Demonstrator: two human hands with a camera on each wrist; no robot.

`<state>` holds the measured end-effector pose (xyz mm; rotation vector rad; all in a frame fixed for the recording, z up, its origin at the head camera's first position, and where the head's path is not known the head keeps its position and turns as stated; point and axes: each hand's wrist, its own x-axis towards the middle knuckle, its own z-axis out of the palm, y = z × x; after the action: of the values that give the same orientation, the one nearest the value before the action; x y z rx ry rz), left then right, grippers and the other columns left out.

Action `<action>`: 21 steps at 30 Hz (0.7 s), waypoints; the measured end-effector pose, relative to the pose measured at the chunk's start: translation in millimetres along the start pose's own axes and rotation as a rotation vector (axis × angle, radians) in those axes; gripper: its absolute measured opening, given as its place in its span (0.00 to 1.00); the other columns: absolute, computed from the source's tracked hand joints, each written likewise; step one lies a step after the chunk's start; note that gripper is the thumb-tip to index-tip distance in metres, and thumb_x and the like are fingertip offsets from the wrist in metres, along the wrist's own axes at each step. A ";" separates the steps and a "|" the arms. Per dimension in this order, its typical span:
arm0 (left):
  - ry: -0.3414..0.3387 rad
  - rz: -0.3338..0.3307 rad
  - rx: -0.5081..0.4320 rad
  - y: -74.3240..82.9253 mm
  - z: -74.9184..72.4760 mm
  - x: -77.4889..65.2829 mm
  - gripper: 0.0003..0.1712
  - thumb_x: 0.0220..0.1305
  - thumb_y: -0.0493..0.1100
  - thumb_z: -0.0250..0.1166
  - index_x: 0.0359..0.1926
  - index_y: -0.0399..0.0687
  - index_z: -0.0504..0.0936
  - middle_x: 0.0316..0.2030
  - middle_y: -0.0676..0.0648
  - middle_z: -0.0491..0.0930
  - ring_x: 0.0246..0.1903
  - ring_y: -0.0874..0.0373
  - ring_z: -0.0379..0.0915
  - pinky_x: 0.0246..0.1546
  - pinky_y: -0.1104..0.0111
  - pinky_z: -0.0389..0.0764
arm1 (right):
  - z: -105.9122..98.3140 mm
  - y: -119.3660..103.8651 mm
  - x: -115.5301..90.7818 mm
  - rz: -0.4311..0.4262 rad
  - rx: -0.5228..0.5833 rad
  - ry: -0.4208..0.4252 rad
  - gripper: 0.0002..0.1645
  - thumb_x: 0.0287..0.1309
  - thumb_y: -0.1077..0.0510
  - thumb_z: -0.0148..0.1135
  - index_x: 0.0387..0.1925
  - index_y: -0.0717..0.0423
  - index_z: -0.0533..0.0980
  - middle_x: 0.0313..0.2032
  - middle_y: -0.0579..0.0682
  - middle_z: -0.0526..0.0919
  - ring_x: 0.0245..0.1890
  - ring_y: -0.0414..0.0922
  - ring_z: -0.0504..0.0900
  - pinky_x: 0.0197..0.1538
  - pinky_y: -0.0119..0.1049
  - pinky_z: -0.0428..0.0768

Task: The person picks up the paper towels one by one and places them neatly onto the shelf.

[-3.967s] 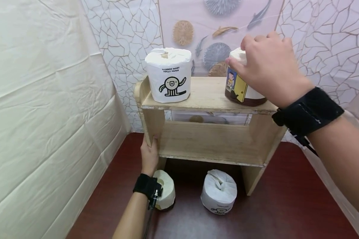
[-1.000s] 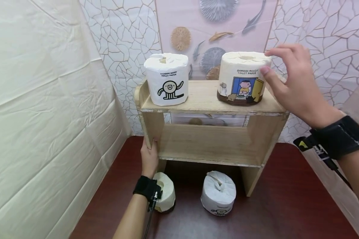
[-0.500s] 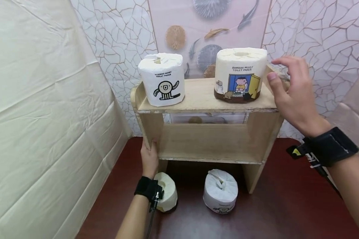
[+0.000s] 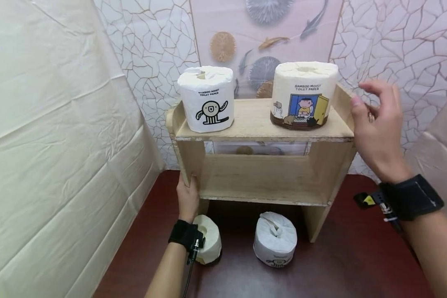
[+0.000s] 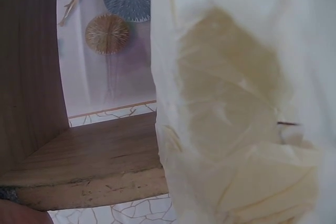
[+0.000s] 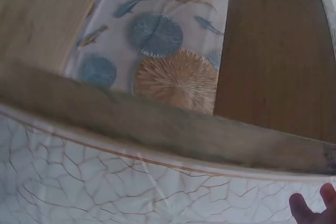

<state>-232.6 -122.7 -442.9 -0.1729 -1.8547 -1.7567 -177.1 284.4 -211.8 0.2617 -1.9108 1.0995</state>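
Observation:
My left hand (image 4: 188,198) grips the lower left side panel of a small wooden shelf (image 4: 260,176). My right hand (image 4: 381,128) is beside the shelf's upper right end, fingers loosely bent and holding nothing. Nearest to it on the top board stands a cream toilet paper roll (image 4: 304,96) with a cartoon picture facing me. A white toilet paper roll (image 4: 207,99) with a smiling figure stands at the top board's left end. In the right wrist view, the fingertips (image 6: 299,206) show beside the wooden frame.
Below the shelf, a second cream roll (image 4: 210,242) sits by my left wrist, partly hidden. Another white roll (image 4: 275,240) stands to its right on the dark red table (image 4: 342,265). A pale cloth wall (image 4: 67,165) hangs close on the left, with a patterned sheet behind the shelf.
My right hand has let go of the cream roll on the top board and moved right. That roll has turned, so its picture faces forward. The left hand keeps its hold on the shelf.

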 end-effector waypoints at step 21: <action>0.006 0.028 0.027 0.0 3.0 2.0 0.27 0.82 0.45 0.59 0.77 0.51 0.69 0.63 0.36 0.79 0.57 0.39 0.81 0.55 0.43 0.80 | 13.3 47.9 -39.1 -0.107 0.399 -0.080 0.56 0.39 0.75 0.61 0.75 0.60 0.56 0.81 0.52 0.51 0.73 0.51 0.60 0.72 0.32 0.64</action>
<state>-235.2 -120.4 -441.9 -0.1819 -1.8623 -1.7110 -188.9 292.9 -273.3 0.6298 -1.7104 1.4089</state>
